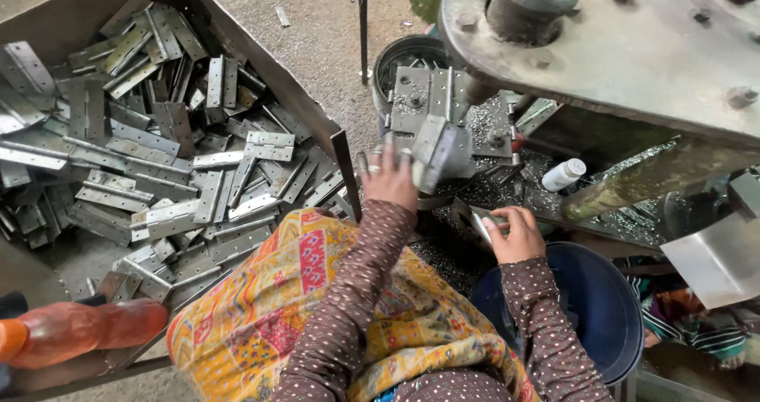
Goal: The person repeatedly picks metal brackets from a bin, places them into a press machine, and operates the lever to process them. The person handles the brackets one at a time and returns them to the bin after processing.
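Filling the big metal bin (pixel 47 30) at left are loose grey hinges (pixel 158 156). Left hand (pixel 389 179) grips a hinge (pixel 438 152) on the press bed (pixel 443 101); right hand (pixel 516 234) pinches another hinge (pixel 480 224) near a blue bucket (pixel 609 307). Metal shavings (pixel 483 125) litter the bed; gritty concrete floor (pixel 317 30) beyond.

Packages — small white plastic bottle (pixel 564 174) lying tilted on the shaving-strewn machine bed, right of centre | orange translucent plastic bottle (pixel 83 328) lying on its side, bottom left | labels, signs, screens — none showing

The orange bottle (pixel 79 332) is cut off at the left edge, its cap end unseen.
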